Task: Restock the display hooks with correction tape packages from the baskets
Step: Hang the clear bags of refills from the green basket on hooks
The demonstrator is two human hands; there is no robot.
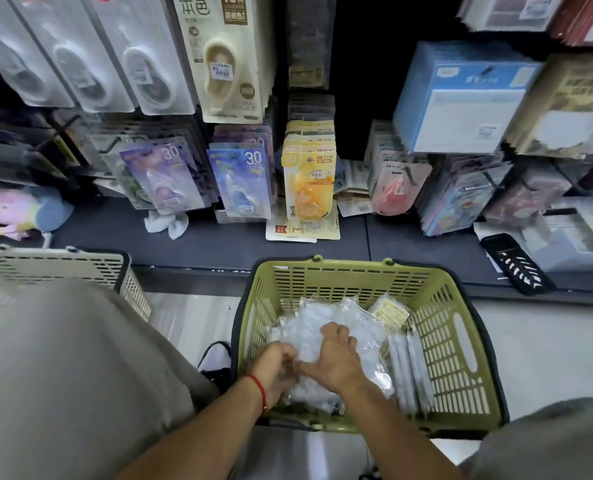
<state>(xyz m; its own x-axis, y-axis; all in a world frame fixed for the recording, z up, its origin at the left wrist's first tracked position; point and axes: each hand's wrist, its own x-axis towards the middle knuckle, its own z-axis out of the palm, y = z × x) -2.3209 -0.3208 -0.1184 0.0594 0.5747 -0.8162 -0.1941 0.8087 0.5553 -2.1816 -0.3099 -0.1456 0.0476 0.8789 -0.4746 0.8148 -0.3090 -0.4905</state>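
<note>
A green plastic basket (461, 344) stands on the floor in front of the shelf. Inside it lies a heap of clear-wrapped correction tape packages (364, 327), with more stacked on edge at the right (407, 368). Both hands are down in the heap. My left hand (276, 367), with a red cord at the wrist, curls its fingers round packages at the heap's near left. My right hand (335, 355) lies on top of the heap with its fingers bent into the wrappers. Above the shelf, display hooks carry hanging correction tape cards: purple (165, 176), blue (243, 181) and yellow (309, 181).
A white basket (80, 268) stands at the left, partly hidden by my knee. Loose cards (302, 230) and a crumpled white wrapper (167, 223) lie on the dark shelf ledge. A black phone-like object (515, 263) lies at the right. Blue boxes (461, 98) hang upper right.
</note>
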